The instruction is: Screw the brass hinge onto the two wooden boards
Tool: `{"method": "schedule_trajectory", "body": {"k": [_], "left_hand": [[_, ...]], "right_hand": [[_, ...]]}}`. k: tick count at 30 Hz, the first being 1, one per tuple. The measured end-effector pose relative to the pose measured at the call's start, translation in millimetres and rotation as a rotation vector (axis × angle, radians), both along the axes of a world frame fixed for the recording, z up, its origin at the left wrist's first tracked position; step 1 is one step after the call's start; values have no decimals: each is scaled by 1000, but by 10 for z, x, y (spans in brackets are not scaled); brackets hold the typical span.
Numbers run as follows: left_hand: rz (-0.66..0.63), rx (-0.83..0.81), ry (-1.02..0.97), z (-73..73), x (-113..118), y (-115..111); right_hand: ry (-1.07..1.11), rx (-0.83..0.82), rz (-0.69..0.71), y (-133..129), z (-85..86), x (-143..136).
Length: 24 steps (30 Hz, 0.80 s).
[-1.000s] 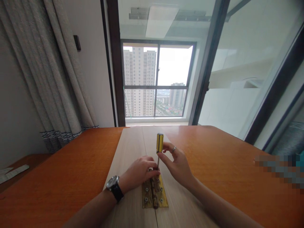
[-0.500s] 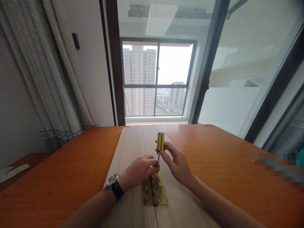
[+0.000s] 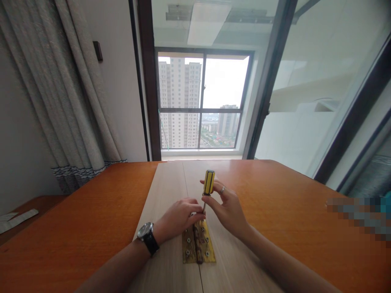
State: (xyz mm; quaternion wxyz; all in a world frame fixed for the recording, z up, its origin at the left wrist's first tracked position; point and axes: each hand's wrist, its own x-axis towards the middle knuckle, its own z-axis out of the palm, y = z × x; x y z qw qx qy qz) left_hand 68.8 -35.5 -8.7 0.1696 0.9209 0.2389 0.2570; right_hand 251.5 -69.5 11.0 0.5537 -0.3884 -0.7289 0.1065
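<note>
A brass hinge (image 3: 198,244) with several cross-head screws lies over the seam between two pale wooden boards (image 3: 165,191). My right hand (image 3: 227,209) grips a screwdriver (image 3: 209,182) by its yellow and black handle, between thumb and fingers. The tool stands nearly upright, its top leaning slightly right, with its tip at the hinge's far right end. My left hand (image 3: 180,219) rests over the hinge's far end, thumb and fingertips pinched around the lower shaft. Whatever sits between those fingertips at the tip is too small to make out.
The boards lie on an orange-brown wooden table (image 3: 293,195). Beyond its far edge is a window (image 3: 200,110) in a dark frame. A grey curtain (image 3: 76,101) hangs at the left. White strips (image 3: 18,219) lie on a lower surface at far left.
The screwdriver's handle has tilted a little to the right, and my right fingers have shifted slightly on it. My left hand has stayed in place.
</note>
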Motion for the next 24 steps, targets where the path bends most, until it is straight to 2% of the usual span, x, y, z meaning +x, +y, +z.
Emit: {"method": "schedule_trajectory", "body": {"k": [8,18,24], "left_hand": [[46,-10,40,3,7,-1],[23,-10,19,-9,0,9],[22,16,16,-38,1,12]], "right_hand": [[86,-125,50,20,-22,8],[22,-27,28,-2,3,-13],[83,-81,-10,27,-22,-4]]}}
